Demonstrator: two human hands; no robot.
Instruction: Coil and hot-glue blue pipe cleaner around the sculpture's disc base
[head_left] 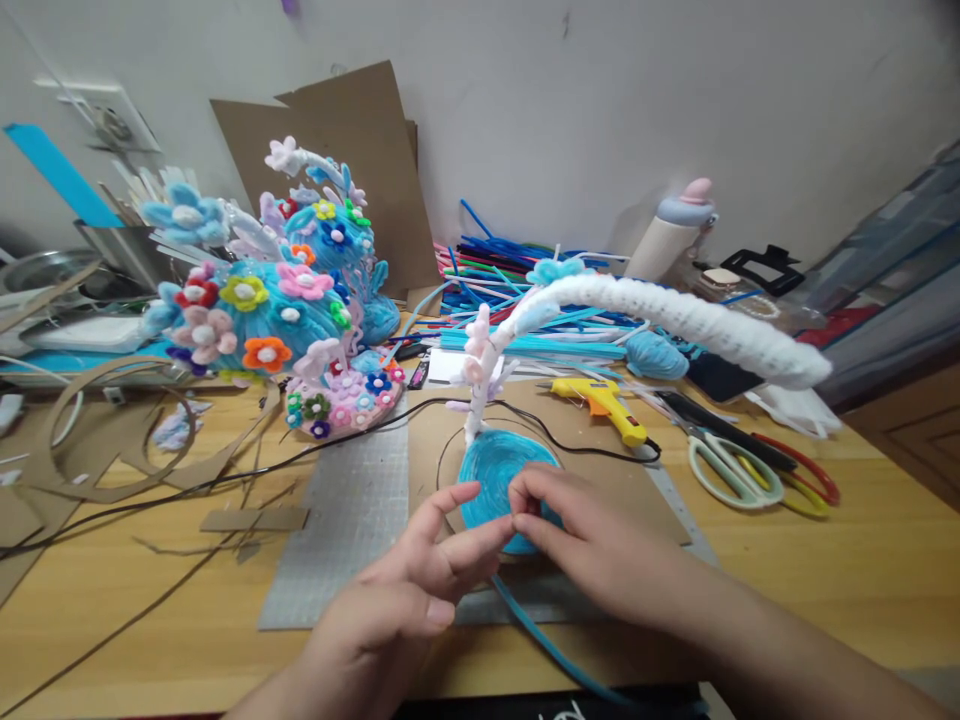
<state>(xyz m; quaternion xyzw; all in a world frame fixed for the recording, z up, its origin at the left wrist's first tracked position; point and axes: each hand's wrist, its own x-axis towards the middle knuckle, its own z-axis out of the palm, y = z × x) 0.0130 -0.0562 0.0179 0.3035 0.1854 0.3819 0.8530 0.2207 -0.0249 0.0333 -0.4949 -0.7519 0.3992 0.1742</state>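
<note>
A flat blue spiral disc of pipe cleaner (495, 475) lies on a brown cardboard sheet (637, 500). From its far edge rises a white fuzzy stem that bends into a long white arch (675, 315), with small pink and blue flowers on it. My right hand (585, 535) pinches the disc's near edge with thumb and forefinger. My left hand (420, 575) touches the same edge, its fingers spread and its forefinger pressed against the rim. A loose blue pipe cleaner tail (551, 650) runs from the disc toward me.
A large blue flower-covered pipe cleaner piece (277, 300) stands at the left. A yellow glue gun (604, 400) and scissors (739, 470) lie to the right. Bundled pipe cleaners (510, 270) are stacked at the back. Cardboard offcuts (105, 440) and a grey mat (352, 520) cover the left.
</note>
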